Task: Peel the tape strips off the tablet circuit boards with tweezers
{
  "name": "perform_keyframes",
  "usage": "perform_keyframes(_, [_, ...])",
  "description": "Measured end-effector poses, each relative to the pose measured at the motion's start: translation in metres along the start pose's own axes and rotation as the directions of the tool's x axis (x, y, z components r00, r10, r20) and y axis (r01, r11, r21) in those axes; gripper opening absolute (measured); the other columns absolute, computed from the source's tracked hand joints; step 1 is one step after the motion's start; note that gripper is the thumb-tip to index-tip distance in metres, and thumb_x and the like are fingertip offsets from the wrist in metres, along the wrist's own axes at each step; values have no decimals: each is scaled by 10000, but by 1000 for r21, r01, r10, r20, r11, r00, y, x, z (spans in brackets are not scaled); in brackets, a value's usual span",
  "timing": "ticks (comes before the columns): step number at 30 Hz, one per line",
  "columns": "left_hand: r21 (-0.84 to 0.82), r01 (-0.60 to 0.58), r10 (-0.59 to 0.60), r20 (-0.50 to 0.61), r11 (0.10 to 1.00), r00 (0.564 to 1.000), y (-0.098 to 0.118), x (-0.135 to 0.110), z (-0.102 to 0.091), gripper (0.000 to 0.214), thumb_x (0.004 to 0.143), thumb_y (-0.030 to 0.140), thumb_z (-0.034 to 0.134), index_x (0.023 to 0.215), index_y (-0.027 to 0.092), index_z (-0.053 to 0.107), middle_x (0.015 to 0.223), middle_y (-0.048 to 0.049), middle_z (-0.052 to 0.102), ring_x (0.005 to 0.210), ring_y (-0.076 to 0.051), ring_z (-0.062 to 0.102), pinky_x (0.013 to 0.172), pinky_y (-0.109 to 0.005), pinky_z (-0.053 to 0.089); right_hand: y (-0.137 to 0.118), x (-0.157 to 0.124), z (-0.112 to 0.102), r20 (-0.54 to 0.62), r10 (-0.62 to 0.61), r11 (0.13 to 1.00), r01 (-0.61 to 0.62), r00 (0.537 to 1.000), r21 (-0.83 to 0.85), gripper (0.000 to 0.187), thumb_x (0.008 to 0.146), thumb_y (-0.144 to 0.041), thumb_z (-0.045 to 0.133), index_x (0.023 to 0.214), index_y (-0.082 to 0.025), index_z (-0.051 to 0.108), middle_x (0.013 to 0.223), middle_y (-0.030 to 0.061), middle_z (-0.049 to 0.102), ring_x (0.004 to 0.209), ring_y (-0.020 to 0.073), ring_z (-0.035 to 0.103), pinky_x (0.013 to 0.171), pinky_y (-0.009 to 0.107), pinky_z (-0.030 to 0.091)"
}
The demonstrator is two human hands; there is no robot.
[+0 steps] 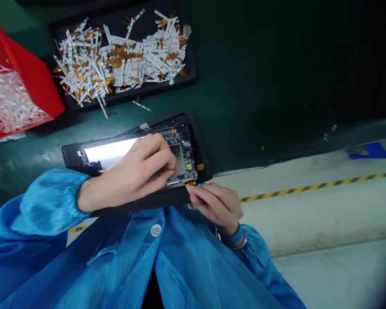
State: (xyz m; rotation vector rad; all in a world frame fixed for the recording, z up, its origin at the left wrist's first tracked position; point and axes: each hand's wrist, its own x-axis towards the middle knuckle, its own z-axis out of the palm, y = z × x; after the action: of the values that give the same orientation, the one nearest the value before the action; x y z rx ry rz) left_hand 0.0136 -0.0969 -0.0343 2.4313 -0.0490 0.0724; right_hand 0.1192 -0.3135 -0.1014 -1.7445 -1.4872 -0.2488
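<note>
An opened tablet point(187, 148) lies in front of me, its circuit board and silvery battery point(106, 152) exposed. Under it is a black tray point(202, 150). My left hand point(138, 167) rests across the tablet with fingers curled together over the board; whatever they pinch is hidden. At the near right corner of the board, my right hand point(217, 204) pinches a small amber strip point(191, 183) between thumb and finger. Another amber tab point(200, 167) sticks out from the tablet's right edge.
Beyond the tablet, a black tray point(190, 71) holds a heap of white and amber strips point(131, 60). One loose strip point(142, 106) lies on the green table point(260, 86). A red bin point(40, 81) with whitish scraps point(11, 98) stands left. The table's near edge runs to my right.
</note>
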Motion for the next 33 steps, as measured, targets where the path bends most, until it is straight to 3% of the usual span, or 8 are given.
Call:
perform_keyframes(5, [9, -36, 36, 24, 999, 999, 0, -4, 3, 72, 965, 158, 510, 989, 137, 575, 977, -76, 562, 928, -192, 537, 801, -341, 454, -1, 2, 0, 23, 9, 1000, -9, 1000, -9, 193, 825, -51, 679, 990, -146, 708, 771, 27, 677, 643, 113, 594, 596, 236, 511])
perform_keyframes(10, [41, -171, 167, 94, 984, 981, -2, -7, 7, 200, 993, 168, 449, 1142, 127, 575, 1160, -113, 620, 1088, -241, 557, 889, -384, 460, -5, 8, -4, 58, 39, 999, -37, 998, -26, 182, 827, -82, 697, 989, -164, 698, 779, 30, 690, 663, 118, 625, 604, 224, 531])
perform_keyframes(15, [-7, -185, 185, 103, 983, 977, -6, -8, 11, 253, 1006, 196, 421, 1209, 148, 565, 1206, -107, 636, 1154, -235, 554, 961, -381, 461, -6, 23, -14, 195, 40, 999, -35, 980, -26, 212, 858, -88, 657, 1047, -182, 680, 809, 28, 715, 671, 124, 646, 589, 236, 535])
perform_keyframes(23, [39, -255, 248, 126, 966, 960, -9, -9, 14, 267, 1004, 190, 408, 1181, 168, 607, 1216, -100, 647, 1140, -235, 554, 886, -402, 396, -1, 35, -22, 348, -54, 998, 64, 936, -17, 95, 883, -78, 624, 972, -110, 641, 801, 56, 702, 680, 135, 640, 596, 261, 505])
perform_keyframes(25, [78, -260, 248, 139, 963, 959, -8, -8, 16, 239, 1002, 194, 430, 1131, 174, 630, 1215, -95, 644, 1136, -242, 545, 857, -402, 384, 1, 32, -20, 330, 3, 999, -18, 944, 43, 80, 899, -79, 604, 940, -147, 615, 816, 38, 690, 682, 115, 632, 578, 232, 488])
perform_keyframes(28, [205, -293, 268, 141, 934, 953, -2, -7, 18, 188, 1000, 238, 491, 1105, 205, 643, 1192, -75, 646, 1105, -254, 533, 798, -394, 360, 6, 27, -17, 301, 185, 938, -260, 936, 232, 158, 898, -118, 623, 795, -196, 533, 753, -8, 609, 654, 89, 586, 549, 198, 457])
perform_keyframes(31, [377, -346, 312, 150, 859, 938, 4, -7, 19, 154, 995, 219, 504, 1040, 235, 651, 1164, -57, 658, 1042, -252, 533, 758, -392, 339, 12, 25, -17, 367, 382, 796, -504, 848, 335, 277, 834, -226, 735, 735, -203, 476, 674, -47, 512, 541, 66, 468, 476, 193, 390])
perform_keyframes(33, [441, -369, 323, 177, 818, 930, 5, -6, 17, 170, 995, 193, 491, 1033, 237, 651, 1169, -52, 662, 1018, -247, 541, 751, -395, 342, 14, 25, -19, 408, 448, 736, -588, 795, 337, 313, 794, -279, 781, 744, -202, 482, 650, -68, 490, 485, 46, 391, 436, 185, 338])
